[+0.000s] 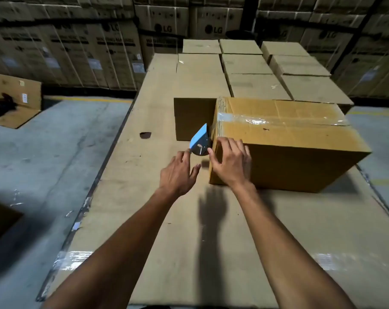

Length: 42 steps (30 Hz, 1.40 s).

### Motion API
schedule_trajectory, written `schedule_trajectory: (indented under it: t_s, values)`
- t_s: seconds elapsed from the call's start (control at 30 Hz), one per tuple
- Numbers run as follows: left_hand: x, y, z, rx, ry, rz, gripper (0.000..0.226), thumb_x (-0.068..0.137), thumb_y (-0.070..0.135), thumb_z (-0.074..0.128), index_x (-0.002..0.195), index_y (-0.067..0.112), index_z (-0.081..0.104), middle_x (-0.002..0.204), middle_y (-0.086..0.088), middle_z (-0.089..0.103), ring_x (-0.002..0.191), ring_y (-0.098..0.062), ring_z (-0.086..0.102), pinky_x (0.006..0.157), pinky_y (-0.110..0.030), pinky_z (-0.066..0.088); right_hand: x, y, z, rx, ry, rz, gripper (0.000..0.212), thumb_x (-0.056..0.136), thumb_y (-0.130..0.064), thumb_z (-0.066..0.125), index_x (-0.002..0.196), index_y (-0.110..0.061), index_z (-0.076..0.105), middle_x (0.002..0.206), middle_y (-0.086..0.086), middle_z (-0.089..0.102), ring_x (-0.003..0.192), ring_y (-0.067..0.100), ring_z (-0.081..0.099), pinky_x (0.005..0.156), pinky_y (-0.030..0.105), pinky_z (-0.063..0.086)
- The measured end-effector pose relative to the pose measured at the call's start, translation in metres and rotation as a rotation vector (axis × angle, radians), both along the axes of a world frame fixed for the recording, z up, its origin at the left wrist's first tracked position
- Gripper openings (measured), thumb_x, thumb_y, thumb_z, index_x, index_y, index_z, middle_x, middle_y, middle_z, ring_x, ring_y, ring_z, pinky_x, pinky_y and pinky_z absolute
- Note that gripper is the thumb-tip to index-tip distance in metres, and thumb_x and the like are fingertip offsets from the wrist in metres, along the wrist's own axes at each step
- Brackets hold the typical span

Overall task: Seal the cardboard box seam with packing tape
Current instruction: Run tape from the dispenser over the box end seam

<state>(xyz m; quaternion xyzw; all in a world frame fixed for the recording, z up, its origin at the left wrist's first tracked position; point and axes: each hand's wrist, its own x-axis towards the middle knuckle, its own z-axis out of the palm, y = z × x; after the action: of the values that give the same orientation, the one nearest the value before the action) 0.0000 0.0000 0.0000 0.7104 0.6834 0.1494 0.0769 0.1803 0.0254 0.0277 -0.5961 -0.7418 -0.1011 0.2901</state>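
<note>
At box (289, 139) end: both hands, dispenser (200, 140).

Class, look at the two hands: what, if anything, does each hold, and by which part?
The left hand holds the blue tape dispenser at its lower end. The right hand holds nothing; it presses against the box's left end.

The right hand (230, 162) covers the near left corner of the cardboard box (284, 150), so the tape end there is hidden. The lower part of the blue tape dispenser (200, 139) sits behind the left hand's fingers (185, 156); whether they grip it cannot be told. Both forearms run off the bottom edge. Print on the stacked cartons (113, 39) behind is too blurred to read beyond a logo.
</note>
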Motion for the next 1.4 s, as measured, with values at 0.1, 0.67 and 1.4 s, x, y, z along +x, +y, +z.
schedule_trajectory:
  t_s: [0.1, 0.67, 1.4]
  values:
    - [-0.001, 0.028, 0.01, 0.066, 0.004, -0.035, 0.062, 0.113, 0.057, 0.044, 0.162, 0.02, 0.036, 0.154, -0.007, 0.054, 0.132, -0.03, 0.062, 0.082, -0.048, 0.059, -0.001, 0.024, 0.012, -0.003, -0.031, -0.067, 0.046, 0.098, -0.054, 0.059, 0.126, -0.019, 0.066, 0.119, 0.006, 0.068, 0.107, 0.024, 0.059, 0.086, 0.04, 0.047]
    - [-0.016, 0.123, -0.002, 0.004, -0.03, -0.336, 0.086, 0.105, 0.052, 0.068, 0.171, 0.017, 0.026, 0.171, -0.009, 0.041, 0.149, -0.031, 0.05, 0.11, -0.049, 0.056, 0.006, 0.051, 0.03, -0.332, -0.129, -0.169, 0.072, 0.094, -0.059, 0.06, 0.155, -0.023, 0.045, 0.161, 0.008, 0.046, 0.149, 0.028, 0.04, 0.124, 0.051, 0.032]
    - [0.009, 0.094, -0.035, -0.028, -0.235, -0.508, 0.079, 0.1, 0.041, 0.078, 0.161, 0.018, 0.034, 0.155, -0.012, 0.056, 0.123, -0.038, 0.068, 0.098, -0.054, 0.06, 0.027, 0.044, 0.047, -0.348, -0.094, -0.372, 0.055, 0.096, -0.062, 0.059, 0.136, -0.024, 0.057, 0.139, 0.006, 0.053, 0.128, 0.027, 0.051, 0.103, 0.047, 0.048]
